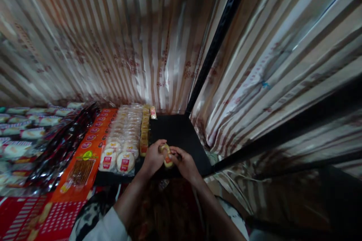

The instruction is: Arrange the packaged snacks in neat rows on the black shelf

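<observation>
Between my two hands, near the front edge of the black shelf (175, 128), is a small yellowish wrapped snack (167, 162) with an orange-red label. My left hand (154, 158) grips it from the left, its fingers curled at the upper end. My right hand (183, 162) pinches its right side with the fingertips. Just left of my hands runs a row of similar yellow wrapped snacks (144, 131). One more small pack (153, 112) stands at the back end of that row.
Left of the yellow row lie rows of round white packaged cakes (126, 162), orange snack packs (82, 162), dark shiny packets (62, 143) and white wrapped packs (21, 133). A red basket (51, 214) sits lower left. Black posts (217, 41) and striped sheeting (135, 37) bound the shelf.
</observation>
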Available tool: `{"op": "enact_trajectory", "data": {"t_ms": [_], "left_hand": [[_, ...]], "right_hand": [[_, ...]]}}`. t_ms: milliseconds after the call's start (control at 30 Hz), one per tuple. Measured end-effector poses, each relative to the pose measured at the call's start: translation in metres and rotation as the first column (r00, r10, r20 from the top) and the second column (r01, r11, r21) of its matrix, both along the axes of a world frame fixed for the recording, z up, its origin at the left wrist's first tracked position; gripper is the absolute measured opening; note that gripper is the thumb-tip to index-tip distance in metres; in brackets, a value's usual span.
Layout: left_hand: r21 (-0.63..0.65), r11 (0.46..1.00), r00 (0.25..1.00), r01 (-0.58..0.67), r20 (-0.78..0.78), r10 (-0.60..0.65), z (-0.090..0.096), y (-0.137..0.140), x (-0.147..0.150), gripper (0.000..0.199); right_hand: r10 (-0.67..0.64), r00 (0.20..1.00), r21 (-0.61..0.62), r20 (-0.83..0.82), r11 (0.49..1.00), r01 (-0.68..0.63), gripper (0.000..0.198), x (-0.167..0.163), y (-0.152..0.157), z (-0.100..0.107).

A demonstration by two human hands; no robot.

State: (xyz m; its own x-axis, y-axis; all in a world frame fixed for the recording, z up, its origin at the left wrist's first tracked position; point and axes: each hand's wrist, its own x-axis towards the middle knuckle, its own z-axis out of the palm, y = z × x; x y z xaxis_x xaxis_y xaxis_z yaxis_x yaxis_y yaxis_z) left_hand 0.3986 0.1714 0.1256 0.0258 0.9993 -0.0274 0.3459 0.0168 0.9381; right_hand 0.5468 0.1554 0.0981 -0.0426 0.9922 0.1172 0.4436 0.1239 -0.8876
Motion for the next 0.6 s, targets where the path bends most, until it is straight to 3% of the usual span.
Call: {"op": "enact_trajectory", "data": {"t_ms": [167, 267, 400, 600], "left_hand": [[0.05, 0.944, 0.944, -0.326, 0.064, 0.323, -0.011, 0.026, 0.022, 0.039], [-0.002, 0.898, 0.895, -0.44, 0.076, 0.439, -0.017, 0.043, 0.037, 0.034], [-0.116, 0.892, 0.889, -0.437, 0.099, 0.448, -0.022, 0.074, 0.048, 0.04], [-0.149, 0.894, 0.877, -0.423, 0.182, 0.445, -0.038, 0.118, 0.041, 0.046]], "right_hand": [[-0.131, 0.988, 0.032, -0.08, 0.991, 0.134, 0.027, -0.012, 0.056, -0.022], [-0.19, 0.971, 0.039, -0.149, 0.98, 0.197, 0.028, -0.023, 0.098, -0.027], [-0.211, 0.976, 0.004, -0.061, 0.977, 0.211, 0.028, -0.04, 0.149, -0.026], [-0.149, 0.989, 0.042, -0.014, 0.988, 0.15, 0.031, -0.058, 0.199, -0.034]]}}
